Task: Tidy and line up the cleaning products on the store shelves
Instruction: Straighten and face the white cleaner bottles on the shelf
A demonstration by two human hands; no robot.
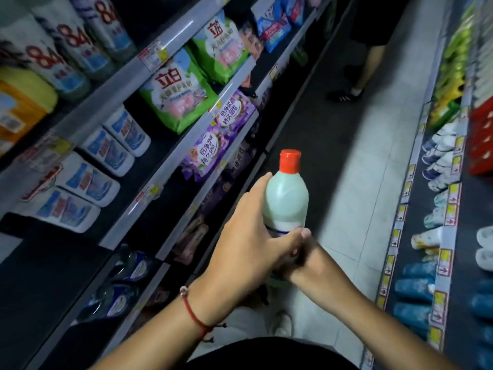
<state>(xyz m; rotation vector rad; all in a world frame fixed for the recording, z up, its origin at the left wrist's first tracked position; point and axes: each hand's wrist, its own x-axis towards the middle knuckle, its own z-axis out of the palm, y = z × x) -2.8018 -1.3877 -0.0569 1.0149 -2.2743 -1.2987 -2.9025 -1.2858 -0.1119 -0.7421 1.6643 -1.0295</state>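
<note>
I hold a white plastic bottle [286, 198] with a red cap upright over the aisle, in front of the left shelving. My left hand [245, 236], with a red cord on its wrist, wraps round the bottle's middle, thumb across the label. My right hand [301, 260] grips the bottle's lower part from below and is mostly hidden behind the left hand. On the left shelves stand white bottles marked 84 [72, 46] on top, white bottles with blue labels [106, 153] a shelf lower, then green detergent bags [176, 94] and purple bags [216, 137].
Dark gaps show on the left shelf [53, 263] below the white bottles. Blue-labelled bottles [125, 279] sit lower down. The right shelving [450, 198] carries slippers and yellow bottles. Another person's legs [368, 62] stand farther along the tiled aisle.
</note>
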